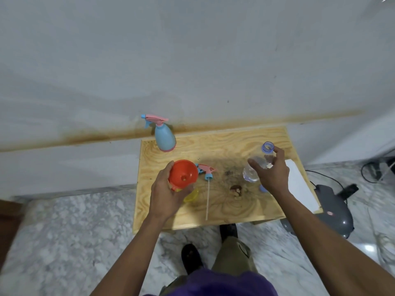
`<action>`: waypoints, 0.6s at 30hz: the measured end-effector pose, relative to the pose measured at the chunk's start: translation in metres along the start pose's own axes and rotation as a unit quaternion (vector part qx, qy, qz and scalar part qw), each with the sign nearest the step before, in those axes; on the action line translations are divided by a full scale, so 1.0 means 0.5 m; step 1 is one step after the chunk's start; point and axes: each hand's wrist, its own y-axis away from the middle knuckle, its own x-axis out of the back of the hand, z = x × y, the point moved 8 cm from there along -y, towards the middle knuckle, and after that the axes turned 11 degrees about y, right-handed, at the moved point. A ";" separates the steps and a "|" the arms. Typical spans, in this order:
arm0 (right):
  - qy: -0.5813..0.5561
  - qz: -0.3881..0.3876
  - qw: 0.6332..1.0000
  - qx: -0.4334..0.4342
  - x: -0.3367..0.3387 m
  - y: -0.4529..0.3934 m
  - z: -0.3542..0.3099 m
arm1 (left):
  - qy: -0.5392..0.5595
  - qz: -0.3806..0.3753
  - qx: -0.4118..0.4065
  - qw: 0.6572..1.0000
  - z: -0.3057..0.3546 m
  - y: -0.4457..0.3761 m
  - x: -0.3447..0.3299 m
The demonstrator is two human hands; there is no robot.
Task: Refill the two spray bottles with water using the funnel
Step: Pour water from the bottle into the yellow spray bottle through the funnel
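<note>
A blue spray bottle (165, 136) with its pink and blue trigger head screwed on stands at the table's back left corner. My left hand (165, 192) grips a yellow spray bottle (190, 196), mostly hidden, with an orange funnel (183, 175) seated in its neck. Its removed pink and blue spray head (207, 171) lies beside it, its long dip tube pointing toward the front edge. My right hand (270, 171) holds a clear water bottle (257, 164), uncapped and tilted, with its mouth up and to the right. A small blue cap (263, 188) lies under my right wrist.
The small wooden table (213, 146) stands against a white wall and carries dark stains and a brown scrap (236, 189). A white sheet (301, 184) covers its right edge. A grey appliance (333, 208) with cables sits on the marble floor to the right.
</note>
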 end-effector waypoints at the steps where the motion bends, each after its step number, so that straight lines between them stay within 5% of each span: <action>1: -0.004 0.004 1.000 -0.008 0.001 0.000 0.007 | 0.000 0.002 0.001 1.000 -0.001 0.000 0.000; 18: 0.002 -0.008 1.000 -0.018 0.003 0.008 0.014 | 0.030 0.023 0.021 0.999 0.004 0.005 0.009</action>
